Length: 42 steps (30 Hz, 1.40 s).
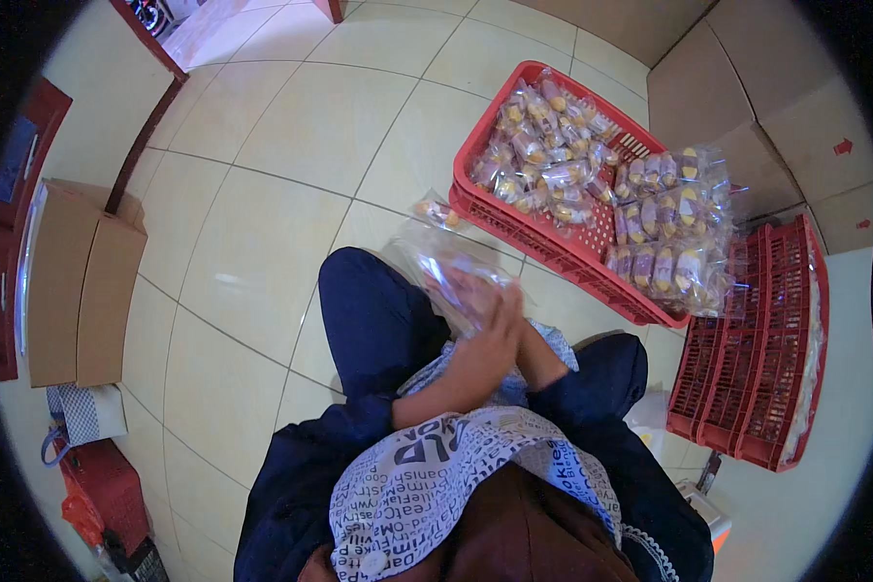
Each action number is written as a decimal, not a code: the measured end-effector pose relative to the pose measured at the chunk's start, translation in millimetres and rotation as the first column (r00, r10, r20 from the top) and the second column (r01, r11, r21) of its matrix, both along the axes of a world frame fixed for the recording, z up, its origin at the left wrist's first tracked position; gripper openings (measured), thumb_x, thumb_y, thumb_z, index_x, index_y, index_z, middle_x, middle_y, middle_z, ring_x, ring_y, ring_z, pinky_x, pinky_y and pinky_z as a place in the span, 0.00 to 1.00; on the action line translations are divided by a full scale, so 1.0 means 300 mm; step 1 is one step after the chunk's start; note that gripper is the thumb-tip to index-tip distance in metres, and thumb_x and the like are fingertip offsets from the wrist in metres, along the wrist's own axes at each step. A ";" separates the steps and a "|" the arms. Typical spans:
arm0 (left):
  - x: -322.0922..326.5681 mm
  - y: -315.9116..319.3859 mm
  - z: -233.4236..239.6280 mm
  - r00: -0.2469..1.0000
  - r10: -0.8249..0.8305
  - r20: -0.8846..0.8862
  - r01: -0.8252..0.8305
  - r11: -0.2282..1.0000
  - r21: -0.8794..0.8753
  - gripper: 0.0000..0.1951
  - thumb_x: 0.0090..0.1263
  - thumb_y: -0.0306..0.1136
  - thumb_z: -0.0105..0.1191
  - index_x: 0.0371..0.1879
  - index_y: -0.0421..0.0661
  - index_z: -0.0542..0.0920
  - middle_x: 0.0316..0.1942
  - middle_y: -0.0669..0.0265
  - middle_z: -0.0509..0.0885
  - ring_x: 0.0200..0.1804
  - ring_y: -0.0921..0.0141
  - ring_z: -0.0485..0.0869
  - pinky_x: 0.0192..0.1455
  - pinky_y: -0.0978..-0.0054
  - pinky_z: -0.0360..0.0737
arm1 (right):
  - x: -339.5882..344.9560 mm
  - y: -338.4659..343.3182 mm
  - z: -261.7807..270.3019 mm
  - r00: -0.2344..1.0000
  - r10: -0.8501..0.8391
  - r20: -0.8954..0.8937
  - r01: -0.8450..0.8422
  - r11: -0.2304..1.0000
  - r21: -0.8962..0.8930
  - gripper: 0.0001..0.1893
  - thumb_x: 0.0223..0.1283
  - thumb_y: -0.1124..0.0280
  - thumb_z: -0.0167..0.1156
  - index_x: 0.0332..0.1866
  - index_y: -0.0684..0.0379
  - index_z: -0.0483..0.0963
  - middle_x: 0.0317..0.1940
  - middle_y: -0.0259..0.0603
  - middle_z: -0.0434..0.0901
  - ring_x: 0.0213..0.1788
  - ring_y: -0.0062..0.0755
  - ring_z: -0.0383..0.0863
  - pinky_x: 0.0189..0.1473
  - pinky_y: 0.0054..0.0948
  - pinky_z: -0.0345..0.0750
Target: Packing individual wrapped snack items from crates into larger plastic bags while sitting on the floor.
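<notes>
A clear plastic bag point(429, 254) is spread out over my lap, both hands at its near end. My left hand point(496, 316), blurred, has fingers closed on the bag's edge. Beyond it my right hand point(462, 287) shows through the film; whether it lies inside or behind the bag I cannot tell, and its fingers are unclear. A small wrapped roll point(436, 212) lies on the tiles just past the bag. To the right, a red plastic crate point(553, 251) holds many singly wrapped rolls point(545, 145), with larger filled clear packs point(662, 269) lined up at its right end.
Stacked red crates point(749, 349) stand at the right wall, below large cardboard boxes point(742, 94). Another cardboard box point(65, 291) stands at the left, near a checked box point(87, 415) and a red container point(105, 487). My bent knees point(378, 313) flank the work.
</notes>
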<state>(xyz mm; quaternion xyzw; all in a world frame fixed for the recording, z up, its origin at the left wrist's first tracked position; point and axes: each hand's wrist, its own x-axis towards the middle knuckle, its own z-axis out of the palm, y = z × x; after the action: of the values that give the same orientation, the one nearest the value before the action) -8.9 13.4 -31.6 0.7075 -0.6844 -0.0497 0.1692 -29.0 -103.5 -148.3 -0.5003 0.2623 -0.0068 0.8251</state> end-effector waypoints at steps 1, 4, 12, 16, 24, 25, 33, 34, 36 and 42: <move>0.043 0.012 -0.012 0.997 0.076 -0.017 -0.076 0.997 0.026 0.32 0.62 0.23 0.46 0.68 0.28 0.59 0.75 0.42 0.49 0.75 0.45 0.54 0.58 0.64 0.80 | -0.047 0.010 0.045 0.991 0.134 -0.011 -0.134 0.981 -0.140 0.32 0.67 0.74 0.56 0.74 0.60 0.54 0.68 0.46 0.67 0.69 0.33 0.68 0.70 0.29 0.64; 0.153 0.019 0.062 0.967 0.205 -0.152 -0.195 0.978 0.077 0.35 0.58 0.17 0.46 0.70 0.28 0.57 0.76 0.44 0.48 0.76 0.45 0.51 0.60 0.64 0.79 | -0.159 -0.055 0.285 0.928 0.359 -0.096 -0.365 0.832 -0.417 0.28 0.70 0.70 0.53 0.73 0.61 0.58 0.69 0.45 0.66 0.69 0.31 0.69 0.70 0.28 0.64; 0.364 0.106 0.127 0.888 0.406 -0.216 -0.436 0.893 -0.114 0.35 0.50 0.09 0.47 0.63 0.41 0.72 0.73 0.56 0.60 0.75 0.49 0.57 0.61 0.63 0.78 | 0.163 -0.304 0.170 0.985 0.023 0.173 0.124 0.606 -0.786 0.17 0.65 0.70 0.58 0.55 0.67 0.73 0.48 0.49 0.82 0.52 0.42 0.82 0.54 0.36 0.78; 0.413 0.139 0.164 0.783 0.497 -0.374 -0.590 0.784 -0.193 0.32 0.50 0.07 0.45 0.58 0.40 0.77 0.66 0.55 0.73 0.73 0.51 0.63 0.63 0.61 0.74 | 0.388 -0.215 -0.097 0.998 0.033 0.062 0.067 -0.187 -0.980 0.26 0.60 0.71 0.59 0.62 0.67 0.66 0.58 0.53 0.74 0.60 0.49 0.74 0.60 0.39 0.74; 0.469 0.150 0.202 0.665 0.498 -0.556 -0.694 0.688 -0.213 0.33 0.53 0.08 0.41 0.62 0.42 0.75 0.65 0.52 0.74 0.73 0.53 0.65 0.47 0.73 0.79 | 0.266 -0.055 -0.200 0.955 -0.177 -0.239 -0.247 -0.027 -0.969 0.32 0.51 0.68 0.66 0.63 0.60 0.65 0.56 0.50 0.71 0.60 0.50 0.70 0.55 0.45 0.74; 0.474 0.144 0.197 0.694 0.469 -0.547 -0.658 0.720 -0.218 0.34 0.53 0.08 0.41 0.63 0.42 0.74 0.66 0.52 0.73 0.73 0.53 0.65 0.45 0.74 0.79 | 0.198 -0.040 -0.172 0.962 -0.222 -0.157 -0.185 -0.113 -0.976 0.31 0.49 0.66 0.67 0.60 0.58 0.66 0.54 0.48 0.71 0.58 0.49 0.71 0.53 0.43 0.75; 0.382 -0.042 0.105 0.838 0.242 -0.489 -0.375 0.906 -0.195 0.37 0.51 0.10 0.42 0.68 0.41 0.68 0.71 0.51 0.64 0.74 0.51 0.60 0.71 0.63 0.66 | -0.253 -0.140 -0.100 0.883 -0.383 -0.270 0.199 0.829 -0.522 0.20 0.61 0.57 0.62 0.52 0.57 0.69 0.43 0.47 0.78 0.46 0.44 0.80 0.49 0.42 0.78; 0.363 -0.063 0.099 0.841 0.227 -0.491 -0.361 0.912 -0.197 0.37 0.51 0.10 0.42 0.68 0.41 0.68 0.71 0.51 0.64 0.74 0.51 0.60 0.71 0.63 0.66 | -0.301 -0.160 -0.064 0.865 -0.432 -0.254 0.428 0.901 -0.074 0.23 0.64 0.54 0.59 0.56 0.58 0.69 0.44 0.46 0.80 0.47 0.44 0.81 0.52 0.42 0.78; 0.322 -0.092 0.083 0.850 0.195 -0.490 -0.294 0.946 -0.135 0.38 0.50 0.11 0.42 0.68 0.38 0.66 0.71 0.50 0.64 0.74 0.51 0.59 0.72 0.62 0.65 | -0.383 -0.155 0.130 0.880 -0.465 -0.096 0.474 0.874 0.109 0.24 0.67 0.50 0.54 0.57 0.59 0.69 0.46 0.44 0.80 0.49 0.41 0.81 0.54 0.43 0.78; 0.237 -0.168 0.013 0.912 0.076 -0.404 -0.134 0.984 -0.116 0.41 0.48 0.13 0.43 0.71 0.38 0.61 0.72 0.50 0.62 0.74 0.49 0.58 0.73 0.61 0.64 | -0.446 -0.098 0.437 0.824 -0.548 0.145 0.501 0.824 0.266 0.20 0.71 0.59 0.51 0.59 0.63 0.69 0.51 0.44 0.80 0.51 0.35 0.82 0.55 0.41 0.79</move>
<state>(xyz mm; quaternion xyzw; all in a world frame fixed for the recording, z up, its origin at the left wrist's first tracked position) 62.0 -37.1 -27.8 0.7046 -0.5985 -0.1345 0.3568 -162.8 -132.9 -17.1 -0.3119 0.2988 -0.2602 0.8635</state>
